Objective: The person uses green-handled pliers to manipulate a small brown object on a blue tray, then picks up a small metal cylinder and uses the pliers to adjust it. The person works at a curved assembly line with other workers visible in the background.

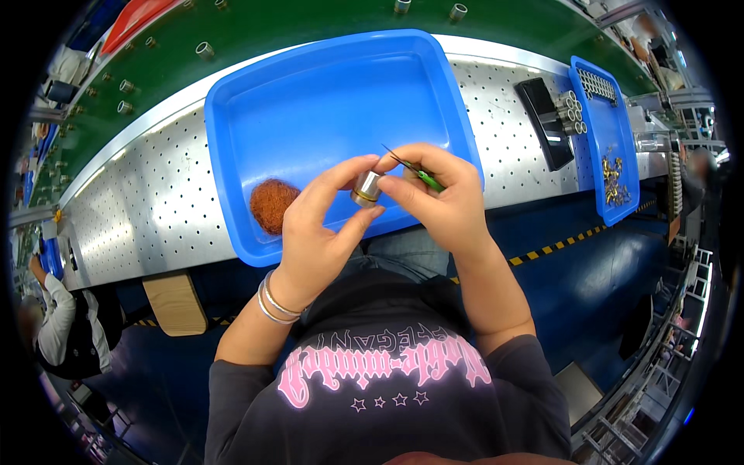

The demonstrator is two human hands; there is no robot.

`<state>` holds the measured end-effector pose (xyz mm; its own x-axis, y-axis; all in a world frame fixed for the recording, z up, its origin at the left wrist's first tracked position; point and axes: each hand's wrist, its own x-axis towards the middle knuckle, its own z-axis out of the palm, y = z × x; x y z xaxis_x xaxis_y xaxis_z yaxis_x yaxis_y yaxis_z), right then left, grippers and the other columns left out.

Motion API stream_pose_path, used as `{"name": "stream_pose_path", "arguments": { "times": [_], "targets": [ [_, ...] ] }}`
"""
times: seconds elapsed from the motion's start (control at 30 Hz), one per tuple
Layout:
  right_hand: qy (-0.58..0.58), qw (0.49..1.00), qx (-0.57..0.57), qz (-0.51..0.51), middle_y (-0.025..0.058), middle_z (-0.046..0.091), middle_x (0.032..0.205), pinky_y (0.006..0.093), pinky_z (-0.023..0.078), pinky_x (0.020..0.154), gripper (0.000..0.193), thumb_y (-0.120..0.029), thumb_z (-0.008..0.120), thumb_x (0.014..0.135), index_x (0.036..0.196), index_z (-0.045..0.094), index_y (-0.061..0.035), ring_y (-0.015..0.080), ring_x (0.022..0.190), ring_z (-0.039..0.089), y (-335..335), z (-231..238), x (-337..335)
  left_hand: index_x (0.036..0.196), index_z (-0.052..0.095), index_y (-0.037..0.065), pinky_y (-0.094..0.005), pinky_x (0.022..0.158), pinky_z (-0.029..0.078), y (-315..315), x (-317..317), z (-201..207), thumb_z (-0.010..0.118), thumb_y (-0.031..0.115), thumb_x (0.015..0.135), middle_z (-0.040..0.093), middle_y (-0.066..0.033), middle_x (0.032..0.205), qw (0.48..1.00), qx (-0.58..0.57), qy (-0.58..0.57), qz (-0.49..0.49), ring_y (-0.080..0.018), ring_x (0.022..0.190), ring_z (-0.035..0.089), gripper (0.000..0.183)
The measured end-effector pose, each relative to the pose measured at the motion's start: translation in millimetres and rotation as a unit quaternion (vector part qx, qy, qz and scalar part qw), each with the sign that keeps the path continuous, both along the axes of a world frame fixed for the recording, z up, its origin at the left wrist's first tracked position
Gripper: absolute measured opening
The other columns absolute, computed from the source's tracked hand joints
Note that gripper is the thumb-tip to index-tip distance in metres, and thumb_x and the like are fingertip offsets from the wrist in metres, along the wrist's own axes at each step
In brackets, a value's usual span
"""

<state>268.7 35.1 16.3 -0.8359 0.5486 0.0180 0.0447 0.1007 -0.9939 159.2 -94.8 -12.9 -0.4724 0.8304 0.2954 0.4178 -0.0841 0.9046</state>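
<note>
Over the front part of a large blue tray [318, 54], my left hand [322, 225] grips a short silver metal cylinder [366, 188] with a gold-coloured band near its lower end. My right hand [438, 198] is closed around green-handled tweezers [428, 180], whose dark thin tips point up and to the left, away from the cylinder. Fingers of my right hand also reach the cylinder's upper right side. A ball of copper-coloured wire [273, 206] lies in the tray's near left corner, beside my left hand.
A perforated metal bench [155, 201] carries the tray. To the right are a black box [544, 124], several metal tubes [572, 113] and a smaller blue tray [608, 143] with small brass-coloured parts [614, 180]. Metal cylinders [204, 50] stand along the green belt [271, 27]. Another person [74, 322] sits at far left, near a wooden stool [175, 304].
</note>
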Motion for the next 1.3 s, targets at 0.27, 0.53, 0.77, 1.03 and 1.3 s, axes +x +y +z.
{"name": "stream_pose_path", "arguments": {
  "times": [0.27,0.53,0.77,1.03,1.3],
  "targets": [
    [0.043,0.985,-0.158,0.044,-0.0011,0.056,0.074,0.0187,0.039,0.059,0.012,-0.008,0.062,0.082,0.089,0.06,0.0014,0.0036,0.067,0.047,5.8,-11.1,-1.0,0.124,0.042,-0.002,-0.0302,0.082,0.046,-2.1,0.7,11.1,0.065,0.007,0.077,0.055,-0.0109,0.109,0.928,0.017,-0.368,-0.056,-0.0183,0.093,0.056,0.054],
    [0.083,0.973,-0.202,0.074,0.0003,0.057,0.079,0.0202,0.039,0.063,0.014,-0.009,0.062,0.083,0.09,0.059,0.0013,0.0047,0.072,0.048,5.9,-10.1,-0.8,0.126,0.041,-0.002,-0.0284,0.079,0.048,-4.7,-6.4,7.0,0.064,0.012,0.081,0.054,-0.0114,0.109,0.835,0.043,-0.535,-0.12,-0.0166,0.089,0.058,0.052],
    [0.041,0.986,-0.135,0.09,-0.0006,0.057,0.077,0.0186,0.039,0.061,0.013,-0.009,0.061,0.083,0.092,0.059,-0.0001,0.0037,0.071,0.048,8.2,-8.9,0.5,0.121,0.044,-0.002,-0.0279,0.079,0.048,-5.7,-7.0,5.8,0.065,0.007,0.078,0.054,-0.011,0.109,0.84,0.038,-0.53,-0.112,-0.016,0.089,0.058,0.049],
    [0.041,0.999,0.031,-0.006,0.006,0.057,0.074,0.0234,0.04,0.055,0.01,-0.002,0.055,0.083,0.092,0.061,0.0,0.0104,0.064,0.052,-5.8,4.0,1.4,0.115,0.044,-0.001,-0.027,0.078,0.05,-2.9,-0.5,8.5,0.065,-0.005,0.073,0.052,-0.01,0.106,0.926,0.057,-0.374,0.004,-0.0157,0.09,0.058,0.047],
    [0.039,0.975,0.216,0.018,0.0109,0.058,0.074,0.0273,0.044,0.055,0.023,0.005,0.059,0.07,0.092,0.061,-0.0003,0.0213,0.063,0.056,-11.4,8.7,2.4,0.111,0.047,-0.001,-0.0272,0.077,0.052,0.5,1.2,6.4,0.066,-0.006,0.073,0.057,-0.0095,0.098,0.973,0.065,-0.219,0.032,-0.0163,0.089,0.06,0.044]
  ]
}}
